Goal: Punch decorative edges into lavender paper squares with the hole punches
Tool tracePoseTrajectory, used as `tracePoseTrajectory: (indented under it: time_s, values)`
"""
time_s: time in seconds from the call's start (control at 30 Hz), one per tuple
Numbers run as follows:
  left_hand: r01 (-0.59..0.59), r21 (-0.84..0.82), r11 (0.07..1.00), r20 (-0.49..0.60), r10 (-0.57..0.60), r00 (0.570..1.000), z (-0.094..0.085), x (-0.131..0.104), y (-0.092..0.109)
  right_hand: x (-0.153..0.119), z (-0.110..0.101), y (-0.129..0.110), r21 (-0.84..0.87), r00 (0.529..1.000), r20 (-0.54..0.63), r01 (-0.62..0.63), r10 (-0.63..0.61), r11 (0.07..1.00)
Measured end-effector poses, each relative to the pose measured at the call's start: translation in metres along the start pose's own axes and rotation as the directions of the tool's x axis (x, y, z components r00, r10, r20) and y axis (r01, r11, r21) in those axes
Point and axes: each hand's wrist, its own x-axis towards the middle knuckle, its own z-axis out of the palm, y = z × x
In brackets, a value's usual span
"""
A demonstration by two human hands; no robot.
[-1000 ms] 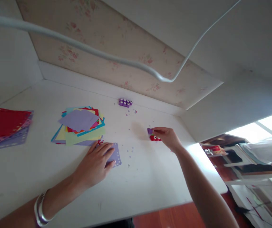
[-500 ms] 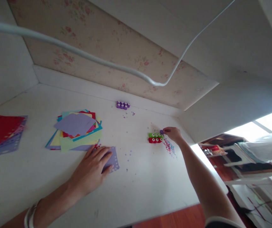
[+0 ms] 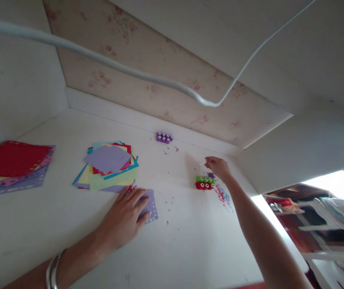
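Evidently, the purple card point(image 3: 151, 204) is steadied by the left hand point(image 3: 122, 218), which is laid flat across it with the fingers slightly parted; the weight seems to be spread so that the card does not slide on the worktop point(image 3: 172, 253). Along the card's exposed edge a line of pale spots is seen, probably holes through which the white surface is shown. Nothing is gripped by this hand; the card is only pressed from above. Just beyond its fingertips, a few red bits point(image 3: 132, 187) are gathered.

The right hand point(image 3: 219, 166) is held above the worktop, its thumb and fingers drawn narrowly together. No object can be made out between them, but whether something small is hidden there cannot be told. Under it, partly covered, a purple block point(image 3: 211, 175) is seen just beside the green blocks point(image 3: 202, 179), in front of which the red blocks point(image 3: 202, 186) are lined up. The rows appear to be arranged by colour, perhaps so that each can be picked out easily.

Farther off, beyond and between both hands, more purple blocks point(image 3: 164, 137) are grouped near the wall, seemingly out of the way. Loose confetti point(image 3: 224, 198) is scattered beside the right forearm. Ahead of the left hand, a fanned paper stack point(image 3: 98, 183) is placed, apparently within easy reach, while a red sheet point(image 3: 18, 158) is laid over other sheets well to its left.
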Motion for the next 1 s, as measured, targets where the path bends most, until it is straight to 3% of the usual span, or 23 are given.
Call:
tracePoseTrajectory:
  time_s: [0.2, 0.33, 0.47, 0.6, 0.8, 0.9, 1.0]
  values:
    - [0.092, 0.109, 0.990, -0.057, -0.086, 0.995, -0.002, 0.003, -0.010, 0.035, 0.048, -0.096, 0.048, 0.972, 0.060, 0.225, -0.227, 0.973]
    - [0.139, 0.112, 0.984, -0.054, -0.133, 0.990, -0.002, 0.004, -0.016, 0.063, 0.074, -0.145, 0.045, 0.951, 0.047, 0.302, -0.304, 0.952]
    - [0.132, 0.083, 0.988, -0.034, -0.129, 0.991, -0.004, 0.005, -0.016, 0.080, 0.085, -0.170, 0.048, 0.944, 0.037, 0.326, -0.328, 0.944]
    - [0.184, 0.023, 0.983, 0.004, -0.184, 0.983, -0.008, 0.006, -0.018, 0.082, 0.083, -0.174, 0.064, 0.947, 0.048, 0.315, -0.318, 0.947]
    - [0.235, -0.198, 0.952, 0.060, -0.227, 0.972, -0.016, 0.009, -0.024, 0.049, 0.070, -0.164, 0.203, 0.959, 0.025, 0.273, -0.283, 0.940]
    - [0.252, -0.354, 0.901, 0.064, -0.245, 0.967, -0.019, 0.013, -0.025, 0.006, 0.067, -0.159, 0.342, 0.963, -0.011, 0.257, -0.270, 0.904]
    - [0.331, -0.536, 0.777, 0.179, -0.278, 0.944, -0.022, 0.018, -0.026, -0.053, 0.069, -0.154, 0.499, 0.961, -0.021, 0.249, -0.276, 0.830]
